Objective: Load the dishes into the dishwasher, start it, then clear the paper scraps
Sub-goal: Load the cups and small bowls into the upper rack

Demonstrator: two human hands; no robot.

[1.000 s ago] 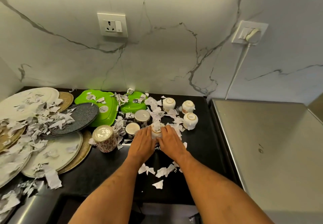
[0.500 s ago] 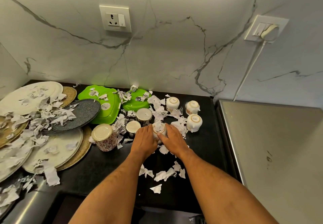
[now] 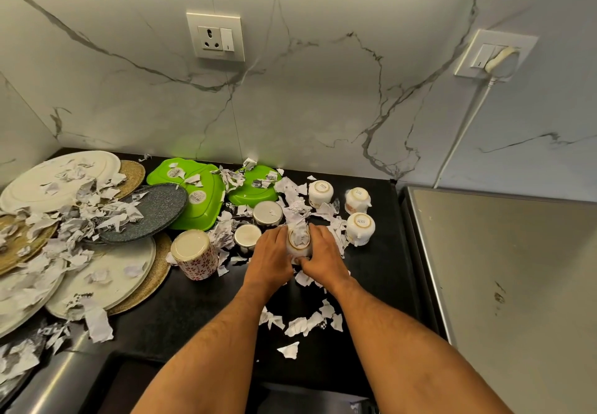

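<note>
1. Currently both hands are on 1 inverted white cup [image 3: 298, 243] at desk [image 3: 181, 310] centre: left hand [image 3: 270, 260] curled on its left side, right hand [image 3: 324, 260] on its right, thumbs meeting at the near side. The 2-sided hold looks chosen to lift it straight up without tipping.
2. Cup is base-up with paper scraps [image 3: 295, 218] on and around it; a level lift would probably carry the scrap on its base along, a tilt should shed it.
3. 3 more white cups [image 3: 360, 224] stand inverted just right of the held one, well clear of the hands.
4. 2 steel bowls [image 3: 267, 212] and a patterned mug [image 3: 193, 253] sit inverted to the left, the nearer bowl beside the left hand.
5. Green trays [image 3: 200, 194], a dark speckled plate [image 3: 151, 216] and white plates [image 3: 106, 271] overlap far left under heavy paper litter, so they will need shaking off before loading.
6. Dishwasher is not identifiable; a steel surface [image 3: 517, 284] sits right of the desk.
7. Judgement: loading is at an early stage, scraps untouched.
</note>
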